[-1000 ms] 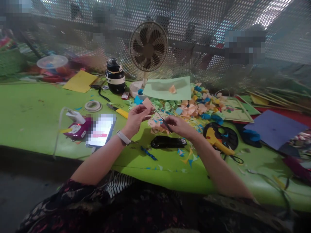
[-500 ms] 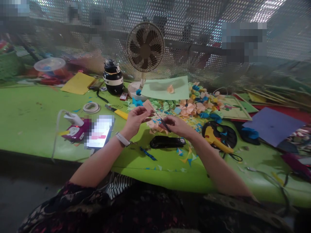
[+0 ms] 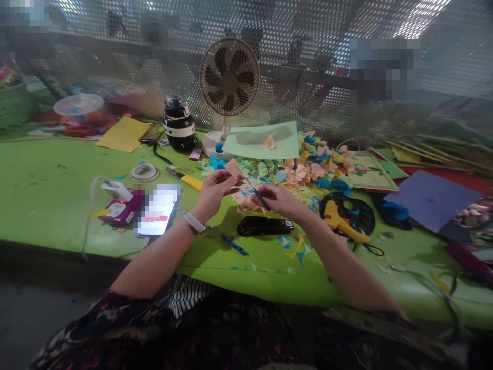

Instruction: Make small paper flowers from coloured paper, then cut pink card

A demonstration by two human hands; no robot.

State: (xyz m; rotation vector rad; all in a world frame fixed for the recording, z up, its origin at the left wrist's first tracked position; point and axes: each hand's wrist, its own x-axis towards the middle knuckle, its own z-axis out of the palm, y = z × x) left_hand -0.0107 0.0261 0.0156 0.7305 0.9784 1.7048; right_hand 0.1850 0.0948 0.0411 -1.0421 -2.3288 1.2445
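Observation:
My left hand [image 3: 216,190] pinches a small piece of peach paper [image 3: 233,167] above the table. Closed around dark-handled scissors [image 3: 260,198], my right hand [image 3: 283,200] keeps their thin blades up against the paper's edge. How far the blades are apart is too small to tell. Beneath the hands lies a heap of small paper scraps [image 3: 248,198]. Closer to me, a black stapler [image 3: 265,226] rests on the green table [image 3: 215,259]. Behind the hands, folded paper pieces [image 3: 298,172] in peach, green, blue and yellow are piled up.
A fan [image 3: 230,77] and a black bottle [image 3: 179,126] stand at the back. To the left lie a phone [image 3: 158,210], a power adapter [image 3: 121,208], a tape roll [image 3: 145,172] and a yellow cutter [image 3: 190,181]. A yellow glue gun [image 3: 341,221] and purple paper [image 3: 431,200] lie right.
Both hands keep nearly the same pose, with the scissors at the peach paper. The view has shifted very slightly; nothing else has visibly moved.

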